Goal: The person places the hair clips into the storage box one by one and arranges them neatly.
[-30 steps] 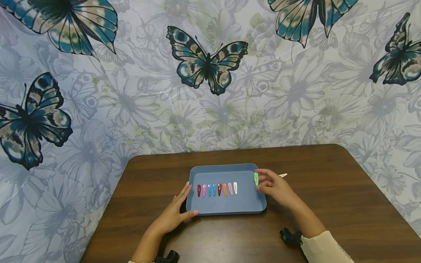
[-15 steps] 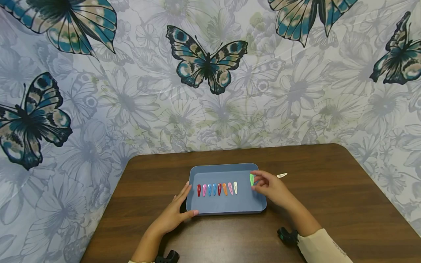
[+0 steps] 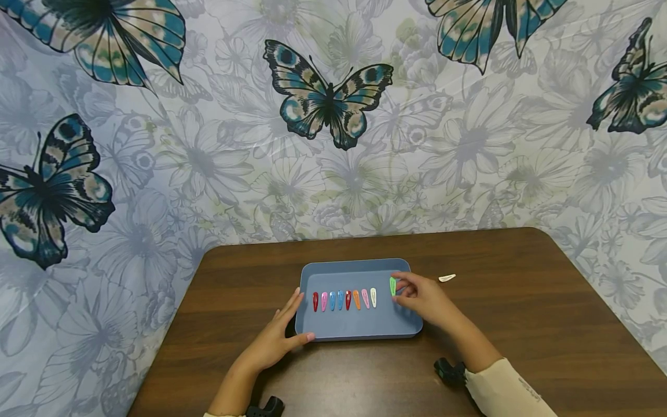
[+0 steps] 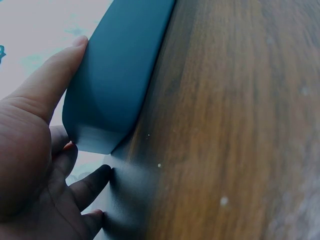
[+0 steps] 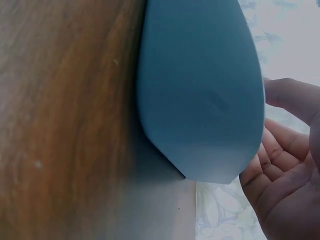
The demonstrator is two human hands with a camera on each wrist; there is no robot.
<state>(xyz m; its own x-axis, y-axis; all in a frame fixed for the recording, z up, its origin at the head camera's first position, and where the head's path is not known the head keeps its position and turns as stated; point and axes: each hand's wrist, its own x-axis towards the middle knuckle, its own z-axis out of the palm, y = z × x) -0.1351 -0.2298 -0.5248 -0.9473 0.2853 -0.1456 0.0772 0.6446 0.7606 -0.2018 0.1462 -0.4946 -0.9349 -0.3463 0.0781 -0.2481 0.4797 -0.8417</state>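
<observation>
A blue tray (image 3: 359, 324) lies on the table with a row of several snap hair clips in it, among them red, pink, blue, orange and white ones. My right hand (image 3: 424, 295) pinches a green hair clip (image 3: 393, 286) over the right part of the tray, upright between thumb and fingertips. At the tray's left end, my left hand (image 3: 273, 339) rests with straight fingers along the side and the thumb on the front rim. The left wrist view shows that thumb against the tray wall (image 4: 120, 65). In the right wrist view, the tray wall hides the clip.
One more white hair clip (image 3: 446, 278) lies on the brown wooden table (image 3: 521, 301), right of the tray. Behind the table hangs a butterfly-patterned cloth (image 3: 333, 185).
My right hand has moved left with the green clip, from the tray's right rim inward. This uncovers the white clip on the table. The left hand stays put.
</observation>
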